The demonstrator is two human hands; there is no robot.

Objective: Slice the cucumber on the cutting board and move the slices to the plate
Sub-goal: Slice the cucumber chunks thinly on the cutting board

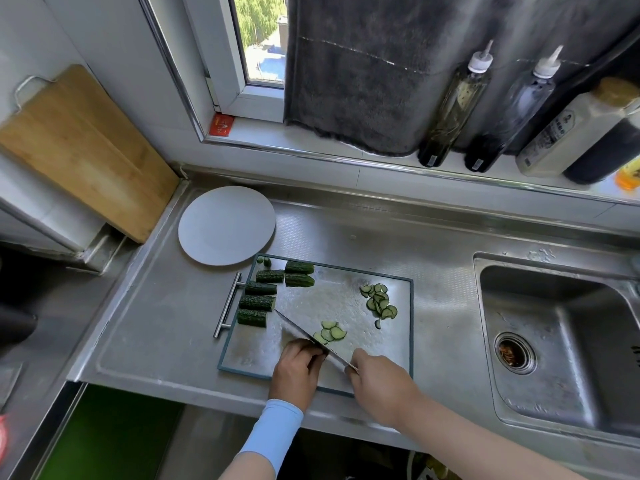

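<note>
A steel cutting board (346, 299) with a dark rim lies on the counter. Several dark green cucumber chunks (258, 303) sit along its left side. One pile of thin slices (379, 301) lies at the right, a smaller pile (330, 332) near the middle. My right hand (377, 379) grips the handle of a long knife (301, 332), whose blade runs up and left toward the chunks. My left hand (296, 370) has its fingers curled at the blade, on a cucumber piece that is mostly hidden. The white plate (227, 225) stands bare beyond the board's far left corner.
A steel sink (561, 344) with a drain lies to the right. A wooden board (79, 147) leans on the wall at far left. Bottles (453, 105) and a grey towel (363, 64) stand along the windowsill behind the counter.
</note>
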